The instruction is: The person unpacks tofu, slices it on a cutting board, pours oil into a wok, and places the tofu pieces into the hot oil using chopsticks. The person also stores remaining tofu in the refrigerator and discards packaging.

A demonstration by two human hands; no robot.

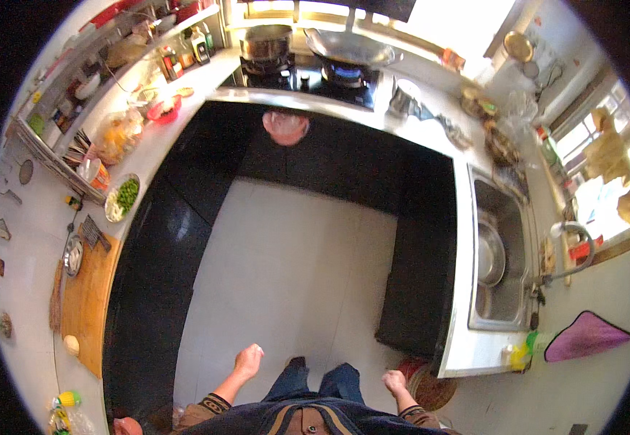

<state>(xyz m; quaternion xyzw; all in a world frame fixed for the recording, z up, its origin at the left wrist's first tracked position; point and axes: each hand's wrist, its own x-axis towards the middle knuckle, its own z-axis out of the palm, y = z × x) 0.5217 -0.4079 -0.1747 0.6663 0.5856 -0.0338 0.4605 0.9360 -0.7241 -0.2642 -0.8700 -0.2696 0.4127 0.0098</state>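
Note:
My left hand (249,360) hangs over the pale floor in front of me, fingers curled in. A small bright spot shows at its fingertips, too blurred to make out. Lower right, my right hand (396,381) is curled too, and I see nothing in it. It is nearest to a round brown basket or tub (433,389) on the floor by the counter's end. Both hands are apart from the counters. Farther off, a wok (353,46) sits over a blue flame on the gas hob (304,81), beside a metal pot (266,42).
A wooden board (89,293) lies on the left counter, with a pale round lump (71,345) and a cleaver-like blade (95,232). Beyond it stands a plate of chopped greens (126,197). The right counter holds a sink (502,310) with a metal basin (490,255).

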